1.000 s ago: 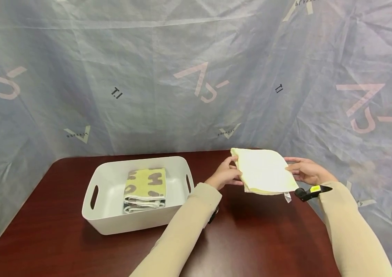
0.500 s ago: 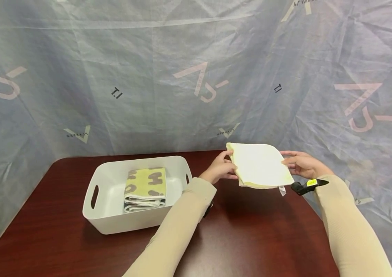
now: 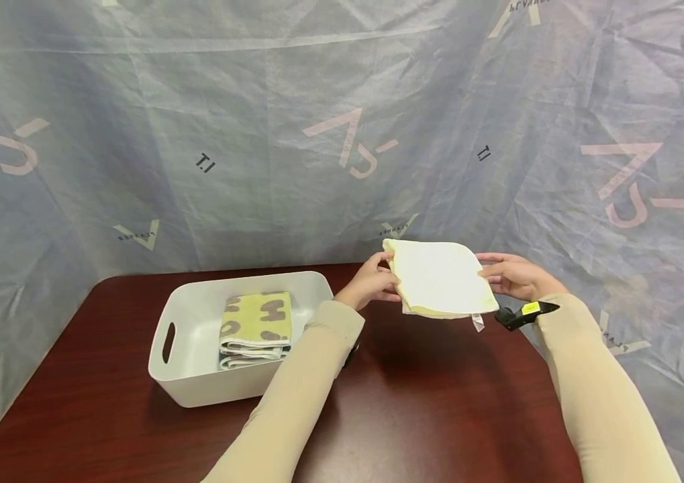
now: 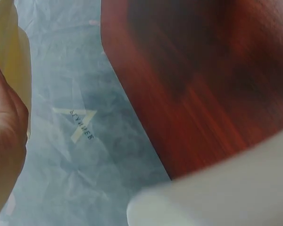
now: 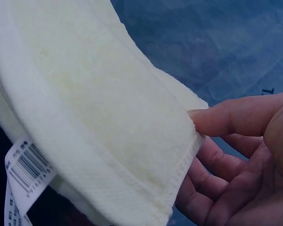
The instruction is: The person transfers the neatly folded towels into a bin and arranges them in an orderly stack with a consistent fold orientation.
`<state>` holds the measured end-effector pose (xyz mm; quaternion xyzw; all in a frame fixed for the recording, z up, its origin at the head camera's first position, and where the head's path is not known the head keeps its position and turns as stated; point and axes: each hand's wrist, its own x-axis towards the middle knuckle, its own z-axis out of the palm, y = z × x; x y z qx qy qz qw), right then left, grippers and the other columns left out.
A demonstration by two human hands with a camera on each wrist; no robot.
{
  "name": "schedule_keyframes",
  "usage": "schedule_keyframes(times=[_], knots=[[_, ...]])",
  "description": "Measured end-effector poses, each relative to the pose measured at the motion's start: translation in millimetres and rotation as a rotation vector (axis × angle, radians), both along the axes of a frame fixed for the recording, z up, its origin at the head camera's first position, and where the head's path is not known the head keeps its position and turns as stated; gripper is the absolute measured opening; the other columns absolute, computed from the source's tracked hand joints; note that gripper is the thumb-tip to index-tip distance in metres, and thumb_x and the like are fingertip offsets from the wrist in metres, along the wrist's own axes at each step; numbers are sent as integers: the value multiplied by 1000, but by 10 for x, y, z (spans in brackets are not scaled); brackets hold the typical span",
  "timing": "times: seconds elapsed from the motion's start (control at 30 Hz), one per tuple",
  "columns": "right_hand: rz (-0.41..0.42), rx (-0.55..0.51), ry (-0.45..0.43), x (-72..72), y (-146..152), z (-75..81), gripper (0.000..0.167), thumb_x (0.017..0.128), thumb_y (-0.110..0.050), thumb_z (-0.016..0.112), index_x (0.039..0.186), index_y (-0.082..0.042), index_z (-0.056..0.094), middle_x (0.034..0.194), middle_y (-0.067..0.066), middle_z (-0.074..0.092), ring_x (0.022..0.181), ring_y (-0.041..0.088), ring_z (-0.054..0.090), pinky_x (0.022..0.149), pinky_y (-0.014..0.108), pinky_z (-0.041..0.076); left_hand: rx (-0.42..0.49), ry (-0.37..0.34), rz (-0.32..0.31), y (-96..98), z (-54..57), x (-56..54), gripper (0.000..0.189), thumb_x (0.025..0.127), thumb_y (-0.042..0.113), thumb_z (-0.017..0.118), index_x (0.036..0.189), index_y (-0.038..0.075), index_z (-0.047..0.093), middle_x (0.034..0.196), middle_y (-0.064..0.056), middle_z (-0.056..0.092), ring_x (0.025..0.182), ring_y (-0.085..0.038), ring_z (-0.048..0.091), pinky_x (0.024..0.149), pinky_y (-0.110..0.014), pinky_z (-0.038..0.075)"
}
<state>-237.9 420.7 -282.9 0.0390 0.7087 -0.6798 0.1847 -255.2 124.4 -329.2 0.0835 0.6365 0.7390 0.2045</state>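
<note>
A folded pale yellow towel is held up over the right part of the table, a white barcode label dangling from its near edge. My left hand pinches its left side, thumb on top and fingers beneath. On the opposite side my right hand grips the edge; in the right wrist view the thumb lies on the upper face with the other fingers under it. Left of my hands stands a white basket with a folded yellow towel patterned with grey-brown letters inside.
The dark red wooden table reaches back to a grey fabric backdrop with printed letters. My left sleeve passes in front of the basket's right end. Oval handle holes pierce the basket's ends.
Both hands have carried the pale yellow towel to the left and slightly farther back, nearer the basket. The basket and the towel inside have stayed put.
</note>
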Motion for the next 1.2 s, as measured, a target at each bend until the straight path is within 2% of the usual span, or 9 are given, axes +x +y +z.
schedule_keyframes(times=[0.23,0.3,0.47,0.53,0.6,0.8,1.2], knots=[[5,12,7,-56,-132,66,56,88,10,53,136,1,27,87,2,66,77,14,65,70,30,54,6,9,8,-126,54,-27,67,80,-11,54,140,13,37,101,-15,52,67,-21,59,62,-34,57],[3,17,9,-63,-160,88,57,87,9,54,137,1,27,88,2,66,77,14,65,69,30,55,-1,11,5,-161,106,-5,67,81,-11,54,141,12,36,103,-15,52,67,-21,58,63,-35,57],[84,-21,59,-87,-167,80,49,83,2,65,125,-6,43,92,2,66,81,15,66,72,31,55,-28,15,5,-221,141,-12,66,82,-10,54,141,14,35,105,-16,52,68,-22,58,71,-40,56],[108,-24,78,-93,-175,72,49,81,0,68,124,-7,44,92,1,66,81,15,66,72,31,55,-39,20,9,-238,118,-37,66,83,-9,54,141,15,35,101,-15,52,68,-22,59,73,-42,55],[93,-18,71,-97,-210,83,52,82,2,66,127,-4,42,91,2,66,79,15,66,71,31,55,-52,25,10,-266,130,-35,66,83,-8,55,141,16,35,99,-15,52,68,-22,59,73,-42,55],[25,52,25,-118,-355,161,64,87,8,56,140,4,22,85,3,65,70,13,64,67,29,55,-72,20,18,-353,155,-47,65,82,-6,55,140,16,36,99,-16,50,69,-24,60,65,-36,57],[39,59,10,-190,-575,209,65,88,8,54,142,2,19,85,4,64,70,14,64,70,30,55,-88,35,25,-590,184,-107,63,84,-3,53,140,19,36,104,-19,53,72,-24,61,66,-37,57]])
